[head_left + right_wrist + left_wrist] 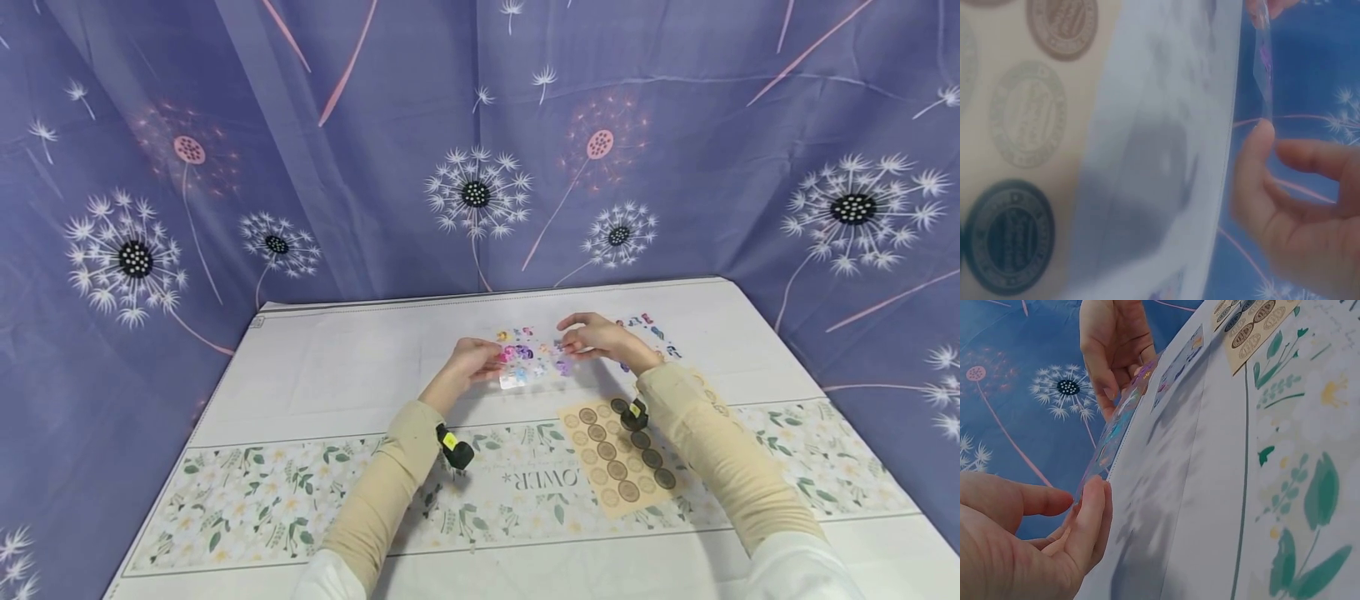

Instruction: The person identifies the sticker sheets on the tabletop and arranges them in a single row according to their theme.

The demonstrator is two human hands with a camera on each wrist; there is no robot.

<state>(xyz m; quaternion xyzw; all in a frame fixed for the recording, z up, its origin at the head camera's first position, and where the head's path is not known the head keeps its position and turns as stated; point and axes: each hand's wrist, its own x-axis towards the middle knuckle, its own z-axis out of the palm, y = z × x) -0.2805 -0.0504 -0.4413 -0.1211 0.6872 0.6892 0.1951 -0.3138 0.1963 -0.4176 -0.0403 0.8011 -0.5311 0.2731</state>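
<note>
A clear sheet of colourful cartoon stickers is held up above the white table, tilted. My left hand pinches its left edge between thumb and fingers; the left wrist view shows this grip close up. My right hand is at the opposite edge. In the right wrist view one fingertip of the right hand meets the sheet's edge, while another finger stands apart from it, leaving a gap between them. In the left wrist view, the right hand partly overlaps the sheet's far end.
A second cartoon sticker sheet lies on the table behind the right wrist. Nearer, a tan sheet of round seal stickers lies on the floral band of the tablecloth, partly under the right forearm. A dandelion-print curtain surrounds the table.
</note>
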